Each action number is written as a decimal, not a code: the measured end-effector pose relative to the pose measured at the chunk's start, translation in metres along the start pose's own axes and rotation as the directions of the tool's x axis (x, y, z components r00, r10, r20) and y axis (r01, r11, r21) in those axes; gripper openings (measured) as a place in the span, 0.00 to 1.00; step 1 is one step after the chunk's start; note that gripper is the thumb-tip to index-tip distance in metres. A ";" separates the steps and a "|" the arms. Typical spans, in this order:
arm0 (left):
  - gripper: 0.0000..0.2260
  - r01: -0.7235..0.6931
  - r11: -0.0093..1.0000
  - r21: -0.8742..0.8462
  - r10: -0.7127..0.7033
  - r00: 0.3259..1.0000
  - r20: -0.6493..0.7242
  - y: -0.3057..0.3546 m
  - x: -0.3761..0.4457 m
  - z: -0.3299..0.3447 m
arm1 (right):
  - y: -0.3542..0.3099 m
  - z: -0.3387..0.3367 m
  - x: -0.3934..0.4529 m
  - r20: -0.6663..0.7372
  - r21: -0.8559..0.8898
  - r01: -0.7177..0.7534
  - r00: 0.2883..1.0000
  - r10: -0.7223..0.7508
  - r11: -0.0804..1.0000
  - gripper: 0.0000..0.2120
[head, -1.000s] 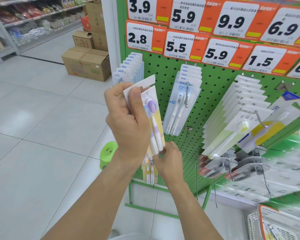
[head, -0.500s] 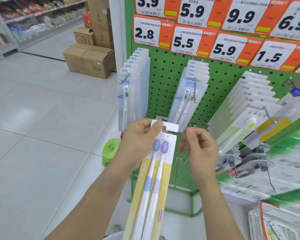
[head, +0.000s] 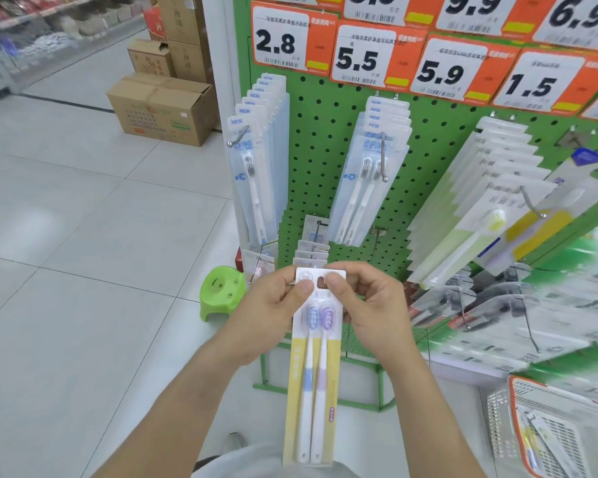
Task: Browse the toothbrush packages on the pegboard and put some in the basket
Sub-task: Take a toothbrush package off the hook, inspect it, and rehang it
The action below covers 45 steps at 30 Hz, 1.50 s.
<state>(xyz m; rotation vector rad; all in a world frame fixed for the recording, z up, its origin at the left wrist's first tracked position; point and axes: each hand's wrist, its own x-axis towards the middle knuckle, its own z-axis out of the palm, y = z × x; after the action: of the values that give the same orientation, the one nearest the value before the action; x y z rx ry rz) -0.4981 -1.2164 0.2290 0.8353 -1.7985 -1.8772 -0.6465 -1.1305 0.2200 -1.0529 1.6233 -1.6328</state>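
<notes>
Head view: left hand [head: 273, 315], right hand [head: 370, 305] pinch twin-toothbrush pack [head: 313, 367]; label blurred, maybe unreadable.

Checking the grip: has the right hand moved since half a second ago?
Yes. The right hand has closed leftward onto the toothbrush package, pinching its top card below the pegboard.
</notes>
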 end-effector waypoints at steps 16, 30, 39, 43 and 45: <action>0.15 0.021 0.999 0.032 -0.024 0.995 0.098 -0.014 -0.007 -0.003 | 0.009 -0.002 -0.010 -0.065 -0.097 0.028 0.997 -0.034 0.995 0.16; 0.19 0.117 0.993 0.015 -0.116 0.991 -0.070 -0.035 -0.016 0.019 | 0.022 -0.014 -0.031 0.027 -0.177 -0.031 0.999 0.037 0.984 0.27; 0.25 0.132 0.991 0.028 -0.131 0.991 -0.034 -0.045 -0.027 0.031 | 0.041 -0.019 -0.044 0.037 -0.043 -0.132 0.990 0.133 0.990 0.33; 0.25 0.144 0.988 0.055 -0.144 0.990 -0.008 -0.050 -0.032 0.031 | 0.042 -0.017 -0.052 0.065 -0.017 -0.164 0.984 0.165 0.986 0.36; 0.24 0.157 0.984 0.083 -0.158 0.987 0.011 -0.051 -0.035 0.032 | 0.042 -0.016 -0.055 0.073 -0.010 -0.167 0.983 0.168 0.986 0.36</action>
<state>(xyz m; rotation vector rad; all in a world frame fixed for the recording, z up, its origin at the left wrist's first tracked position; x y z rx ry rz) -0.4881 -1.1654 0.1830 1.0203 -1.8797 -1.9231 -0.6369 -1.0784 0.1728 -0.9396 1.6211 -1.4650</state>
